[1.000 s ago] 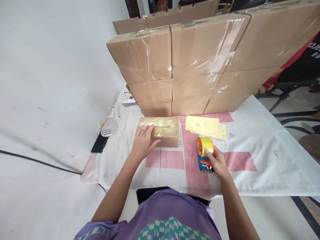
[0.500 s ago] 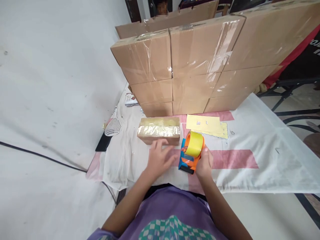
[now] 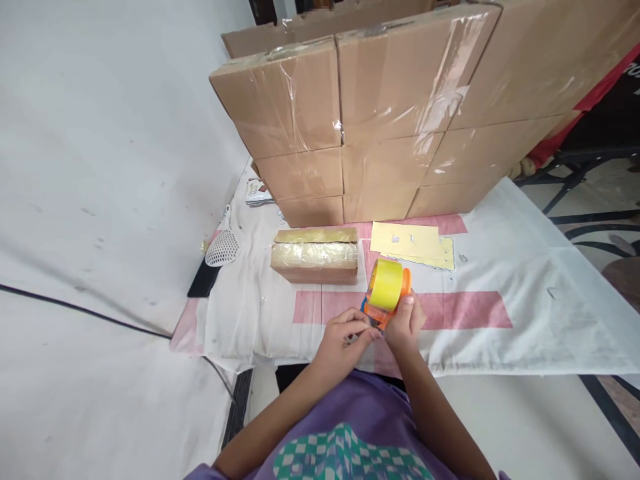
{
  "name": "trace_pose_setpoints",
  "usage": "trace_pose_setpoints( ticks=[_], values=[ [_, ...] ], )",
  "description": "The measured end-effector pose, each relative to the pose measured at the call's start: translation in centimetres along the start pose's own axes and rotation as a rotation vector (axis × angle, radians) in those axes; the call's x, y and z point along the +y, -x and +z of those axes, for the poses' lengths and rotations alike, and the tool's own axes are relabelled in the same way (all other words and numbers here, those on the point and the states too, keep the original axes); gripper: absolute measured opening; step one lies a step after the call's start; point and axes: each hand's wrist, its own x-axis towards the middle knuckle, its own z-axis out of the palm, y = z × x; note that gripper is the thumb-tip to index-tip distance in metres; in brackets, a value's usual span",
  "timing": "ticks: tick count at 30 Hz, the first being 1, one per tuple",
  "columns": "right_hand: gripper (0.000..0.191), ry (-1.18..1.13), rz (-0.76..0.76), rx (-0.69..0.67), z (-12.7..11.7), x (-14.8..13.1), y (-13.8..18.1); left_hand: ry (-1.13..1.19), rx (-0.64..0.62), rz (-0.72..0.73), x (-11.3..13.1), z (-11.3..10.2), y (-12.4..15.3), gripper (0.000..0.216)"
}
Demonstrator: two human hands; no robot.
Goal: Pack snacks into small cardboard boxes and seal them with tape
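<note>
In my right hand (image 3: 406,323) is an orange and blue tape dispenser (image 3: 374,312) carrying a yellow roll of tape (image 3: 386,285). The fingers wrap round its right side. My left hand (image 3: 345,343) is at the dispenser's lower front end, thumb and fingertips pinched together there. Whether a tape end lies between those fingertips is too small to make out. Beyond my left hand sits a small cardboard box (image 3: 315,275) with shiny tape along its top.
Large taped cardboard boxes (image 3: 385,100) stand across the back of the cloth-covered table (image 3: 540,313). Yellow cards (image 3: 407,239) lie before them. At the left are a white perforated piece (image 3: 223,249), a black phone-like object (image 3: 204,281) and a wall (image 3: 100,167).
My left hand has moved right, away from the small box, to the dispenser's front, and its spread fingers have closed into a pinch. The dispenser has turned slightly in my right hand.
</note>
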Motion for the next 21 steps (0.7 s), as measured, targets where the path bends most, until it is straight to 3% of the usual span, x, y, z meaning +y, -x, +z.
trace_pose_setpoints(
  ticks=[4,7,15,21],
  values=[
    [0.046,-0.021,-0.024,0.031,0.6,-1.0,-1.3,0.069,-0.096,-0.177,0.5,0.1,0.1,0.039],
    [0.046,-0.085,0.048,0.058,1.1,-1.4,-1.6,0.128,-0.134,-0.265,0.5,0.3,0.5,0.037],
    [0.042,-0.243,0.162,0.121,1.0,-2.6,-3.1,0.065,-0.168,-0.308,-0.1,0.8,2.4,0.036],
    [0.039,-0.321,0.255,0.152,1.1,-1.6,-3.4,0.005,-0.167,-0.311,-0.9,0.4,3.7,0.036]
  ],
)
